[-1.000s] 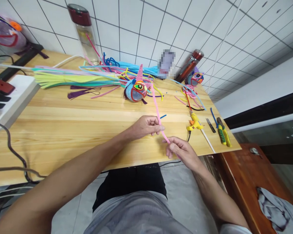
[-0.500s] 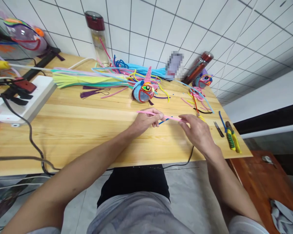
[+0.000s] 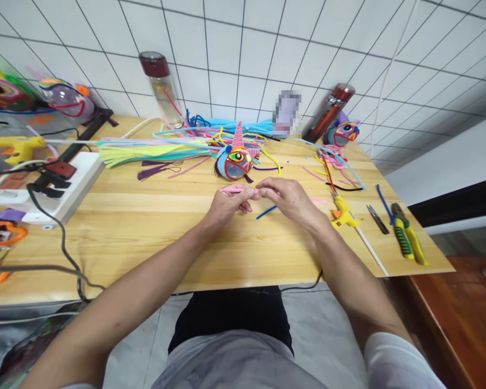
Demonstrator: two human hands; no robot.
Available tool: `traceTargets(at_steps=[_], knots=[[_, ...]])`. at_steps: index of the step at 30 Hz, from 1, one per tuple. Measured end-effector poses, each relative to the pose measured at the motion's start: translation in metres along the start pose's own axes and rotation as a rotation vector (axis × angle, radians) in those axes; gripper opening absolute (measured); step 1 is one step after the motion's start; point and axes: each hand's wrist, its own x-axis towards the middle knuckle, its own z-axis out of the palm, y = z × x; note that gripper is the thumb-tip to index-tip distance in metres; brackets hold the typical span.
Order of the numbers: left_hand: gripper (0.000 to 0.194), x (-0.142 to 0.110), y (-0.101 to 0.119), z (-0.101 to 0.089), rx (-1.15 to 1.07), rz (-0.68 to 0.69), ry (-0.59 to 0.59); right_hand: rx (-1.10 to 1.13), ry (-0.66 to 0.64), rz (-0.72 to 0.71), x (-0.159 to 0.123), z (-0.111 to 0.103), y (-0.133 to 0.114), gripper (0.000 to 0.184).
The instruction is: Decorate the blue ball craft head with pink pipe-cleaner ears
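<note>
A pink pipe cleaner (image 3: 231,190) lies across the fingers of my left hand (image 3: 231,202), which is closed on it above the table. Right beside it, my right hand (image 3: 285,197) is closed too, thumb and fingertips pinched on the same stem close to the left thumb. A pink length (image 3: 318,200) shows past the right hand; whether it is the same piece I cannot tell. Below the hands lies a short blue pipe cleaner (image 3: 266,212). Just behind them sits a clear ball decorated as a unicorn-like head (image 3: 234,162), with a pink horn and blue wrapping.
Bundled pipe cleaners (image 3: 154,153), a purple tassel (image 3: 156,170) and a clear bottle (image 3: 162,92) are behind. Rightward are a yellow glue gun (image 3: 345,213), small snips (image 3: 377,219), pliers (image 3: 407,237) and a red flask (image 3: 330,113). A power strip (image 3: 71,186) stands left.
My right hand has moved left along the pink pipe cleaner, up to my left hand. The view has shifted, so the yellow glue gun on the right now shows more fully.
</note>
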Motion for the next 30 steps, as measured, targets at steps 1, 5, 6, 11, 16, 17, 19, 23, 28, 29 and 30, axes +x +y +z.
traceTargets(at_steps=[1,5,6,11,16,17,19,23,28,29,30], knots=[[0.054,-0.001,0.000,0.001,-0.001,-0.012,0.010,0.012,-0.001,-0.011,0.001,0.004,0.003,0.024],[0.056,-0.002,-0.001,0.006,-0.033,-0.079,0.061,-0.085,0.045,-0.051,0.000,0.010,0.026,0.023],[0.056,-0.002,-0.001,0.007,-0.033,-0.101,0.071,-0.120,0.062,-0.056,-0.001,0.009,0.033,0.023],[0.052,-0.001,-0.004,0.012,0.016,-0.182,0.071,-0.174,0.137,-0.100,-0.002,0.008,0.050,0.020],[0.055,0.002,-0.005,0.009,0.076,-0.148,0.051,-0.067,0.113,-0.241,0.001,0.025,0.049,0.014],[0.055,0.003,-0.005,0.007,0.101,-0.132,0.042,-0.068,0.116,-0.261,0.001,0.028,0.050,0.015],[0.053,0.005,-0.006,0.002,0.176,-0.085,0.022,-0.090,0.141,-0.282,0.001,0.031,0.051,0.016],[0.042,0.006,-0.007,-0.007,0.367,0.036,-0.001,-0.149,0.205,-0.289,-0.001,0.031,0.053,0.018],[0.023,-0.001,-0.009,-0.011,0.611,0.210,-0.022,-0.137,0.190,-0.310,-0.004,0.032,0.046,0.016],[0.022,-0.002,-0.010,-0.011,0.639,0.239,-0.028,-0.139,0.184,-0.317,-0.004,0.033,0.044,0.016],[0.022,-0.004,-0.010,-0.011,0.654,0.260,-0.034,-0.143,0.181,-0.319,-0.005,0.033,0.043,0.018]])
